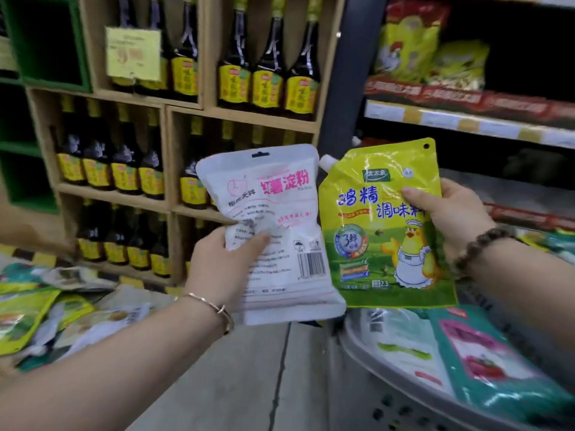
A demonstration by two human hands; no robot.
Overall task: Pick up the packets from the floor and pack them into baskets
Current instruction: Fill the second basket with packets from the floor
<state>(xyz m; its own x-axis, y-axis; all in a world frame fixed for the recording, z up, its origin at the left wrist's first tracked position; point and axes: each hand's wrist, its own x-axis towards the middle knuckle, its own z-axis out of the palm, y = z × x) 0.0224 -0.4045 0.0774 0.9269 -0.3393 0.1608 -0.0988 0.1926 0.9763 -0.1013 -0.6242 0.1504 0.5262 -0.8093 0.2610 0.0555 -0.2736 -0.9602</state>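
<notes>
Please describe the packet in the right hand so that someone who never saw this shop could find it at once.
In front of the wooden shelves of dark bottles, two hands hold up packets side by side. The right hand holds the yellow-green pouch. Unlike the white packet in the left hand, it shows a cartoon chick and has a white spout at one top corner.

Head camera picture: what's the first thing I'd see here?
Two packets held up in the middle: a white packet in the left hand and, beside it, a yellow pouch with a cartoon chick in the right hand. Behind them, dark bottles fill wooden shelves. A pile of packets lies on the floor at lower left; a basket sits lower right.
</notes>
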